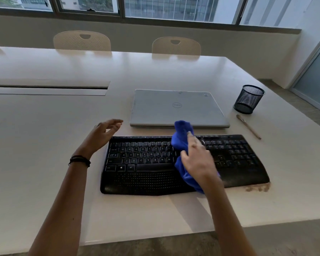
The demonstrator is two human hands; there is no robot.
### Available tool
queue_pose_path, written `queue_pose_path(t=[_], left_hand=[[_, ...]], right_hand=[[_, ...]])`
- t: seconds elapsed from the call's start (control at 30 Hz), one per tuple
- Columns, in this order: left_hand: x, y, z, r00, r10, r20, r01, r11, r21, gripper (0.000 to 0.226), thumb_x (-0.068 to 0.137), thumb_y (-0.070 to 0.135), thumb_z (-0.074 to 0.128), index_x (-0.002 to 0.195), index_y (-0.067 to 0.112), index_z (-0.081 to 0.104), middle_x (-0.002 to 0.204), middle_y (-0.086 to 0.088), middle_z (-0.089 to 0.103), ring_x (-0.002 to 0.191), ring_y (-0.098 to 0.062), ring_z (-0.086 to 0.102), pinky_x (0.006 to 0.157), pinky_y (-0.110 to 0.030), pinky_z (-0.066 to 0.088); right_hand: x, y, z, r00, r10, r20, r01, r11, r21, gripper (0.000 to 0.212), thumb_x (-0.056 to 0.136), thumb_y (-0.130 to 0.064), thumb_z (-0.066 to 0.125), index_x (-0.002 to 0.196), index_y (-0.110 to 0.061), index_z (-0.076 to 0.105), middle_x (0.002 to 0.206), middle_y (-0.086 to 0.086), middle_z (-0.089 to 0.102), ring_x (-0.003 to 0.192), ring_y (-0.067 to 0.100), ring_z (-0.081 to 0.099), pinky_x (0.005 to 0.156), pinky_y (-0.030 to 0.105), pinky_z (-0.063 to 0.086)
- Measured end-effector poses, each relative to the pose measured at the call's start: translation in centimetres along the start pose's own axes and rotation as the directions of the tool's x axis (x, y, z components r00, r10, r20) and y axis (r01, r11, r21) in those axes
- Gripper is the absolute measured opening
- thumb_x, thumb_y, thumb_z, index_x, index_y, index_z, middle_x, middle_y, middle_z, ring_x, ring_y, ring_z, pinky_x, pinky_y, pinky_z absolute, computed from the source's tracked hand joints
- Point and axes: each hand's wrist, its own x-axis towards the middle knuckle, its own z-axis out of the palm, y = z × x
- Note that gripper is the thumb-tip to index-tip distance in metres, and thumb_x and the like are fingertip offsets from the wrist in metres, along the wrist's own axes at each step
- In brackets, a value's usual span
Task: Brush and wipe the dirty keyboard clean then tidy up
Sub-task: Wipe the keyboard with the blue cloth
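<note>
an office meeting room. a long conference table (44, 145) with a cable hatch (48, 87) has matching chairs (81, 41) along its far side, and a closed laptop (177, 108), a keyboard (142, 174) and a mesh pen cup (248, 99) sit on it. wide windows (164, 8) face another building.

right hand (197, 159) grips blue cloth (182, 137) over keyboard (148, 163) | left hand (103, 134) relaxed beside it

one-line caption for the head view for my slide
Right hand holds a blue cloth over the black keyboard; left hand hovers open beside it.
</note>
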Motion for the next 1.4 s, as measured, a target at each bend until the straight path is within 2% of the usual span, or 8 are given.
queue_pose_path(t=[0.2,0.43,0.57,0.67,0.77,1.03,1.23,1.4], left_hand=[[-0.3,0.0,-0.2,0.995,-0.027,-0.100,0.030,0.999,0.022,0.028,0.097,0.020,0.047,0.121,0.014,0.060,0.117,-0.001,0.061,0.104,-0.017,0.057,0.095,-0.035,0.043],[-0.6,0.5,-0.4,0.986,-0.041,-0.160,0.041,0.999,-0.003,0.031,0.099,0.022,0.043,0.123,0.010,0.058,0.116,-0.004,0.060,0.104,-0.019,0.057,0.090,-0.030,0.043],[-0.3,-0.2,-1.0,0.984,-0.032,-0.174,0.025,0.999,-0.040,0.035,0.100,0.023,0.040,0.124,0.003,0.054,0.122,-0.013,0.059,0.112,-0.033,0.057,0.095,-0.043,0.046],[0.1,-1.2,-1.5,0.974,-0.034,-0.223,0.013,0.995,-0.098,0.034,0.098,0.029,0.044,0.122,0.007,0.055,0.113,0.001,0.063,0.111,-0.040,0.057,0.096,-0.052,0.044],[0.0,-1.4,-1.5,0.975,-0.038,-0.219,0.018,0.996,-0.092,0.034,0.099,0.020,0.040,0.125,0.002,0.053,0.121,-0.017,0.058,0.111,-0.037,0.056,0.097,-0.056,0.043],[-0.3,-0.5,-1.1,0.976,-0.026,-0.218,0.010,0.997,-0.074,0.035,0.098,0.031,0.045,0.122,0.010,0.058,0.119,-0.016,0.062,0.109,-0.031,0.059,0.097,-0.051,0.045],[-0.3,1.4,0.1,0.985,0.056,-0.165,-0.065,0.997,-0.052,0.027,0.097,0.017,0.047,0.121,0.011,0.059,0.113,-0.004,0.063,0.102,-0.019,0.060,0.092,-0.031,0.045],[-0.3,2.6,1.4,0.990,0.108,-0.093,-0.114,0.992,-0.061,0.025,0.097,0.020,0.048,0.118,0.017,0.060,0.107,0.002,0.063,0.098,-0.014,0.059,0.088,-0.030,0.044]], right_hand=[[-0.8,-5.2,2.8,0.977,-0.198,0.084,0.194,0.980,0.043,0.067,0.094,-0.022,0.044,0.150,-0.018,0.006,0.156,0.008,0.012,0.132,0.029,0.038,0.102,0.034,0.034],[-2.0,-9.1,5.1,0.882,-0.449,0.143,0.438,0.893,0.108,0.070,0.092,-0.016,0.046,0.149,-0.014,0.007,0.154,0.016,0.015,0.137,0.030,0.028,0.108,0.036,0.028],[-2.3,-9.6,5.9,0.816,-0.558,0.151,0.545,0.830,0.119,0.066,0.092,-0.014,0.045,0.149,-0.014,0.012,0.153,0.016,0.019,0.139,0.029,0.024,0.107,0.040,0.030],[-2.0,-8.8,5.6,0.771,-0.618,0.151,0.606,0.786,0.122,0.066,0.088,-0.012,0.048,0.148,-0.017,0.021,0.152,0.009,0.026,0.136,0.026,0.031,0.098,0.040,0.038],[-1.8,-7.8,5.1,0.708,-0.692,0.145,0.668,0.722,0.181,0.063,0.083,-0.009,0.054,0.142,-0.023,0.037,0.147,0.000,0.038,0.126,0.024,0.045,0.087,0.040,0.046],[-1.7,-5.2,3.6,0.657,-0.721,0.219,0.650,0.689,0.320,0.054,0.077,-0.002,0.056,0.121,-0.031,0.061,0.131,-0.008,0.057,0.121,0.013,0.052,0.094,0.042,0.045],[-1.5,-2.1,2.8,0.728,-0.643,0.237,0.534,0.749,0.393,0.054,0.071,0.004,0.052,0.113,-0.027,0.067,0.122,-0.006,0.063,0.117,0.007,0.055,0.100,0.033,0.044],[-1.0,0.7,1.6,0.806,-0.558,0.197,0.422,0.776,0.469,0.060,0.059,-0.001,0.041,0.107,-0.023,0.070,0.115,-0.004,0.067,0.113,0.004,0.057,0.100,0.030,0.045]])
